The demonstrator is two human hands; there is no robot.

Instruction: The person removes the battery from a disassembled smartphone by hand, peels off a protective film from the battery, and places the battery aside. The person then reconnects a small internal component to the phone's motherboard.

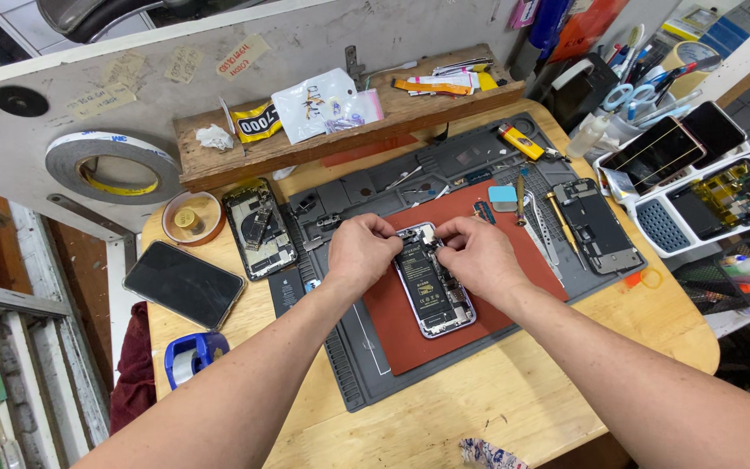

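Lying on the red mat (514, 260), opened phone (431, 282), left hand (362, 250) and right hand (477, 254) pinching its top end, fingertips pressed together.

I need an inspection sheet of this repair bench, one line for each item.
Surface: round wooden table with grey work mat and red rubber pad.
Job's things: opened smartphone with black battery on the pad.
Clutter: second opened phone, black dark-screened phone, blue tape dispenser, metal tweezers, white tray of phones.
Grippers: left hand and right hand, fingers on the phone's top end.
Cables: nothing seen.
Surroundings: wooden shelf, large tape roll.
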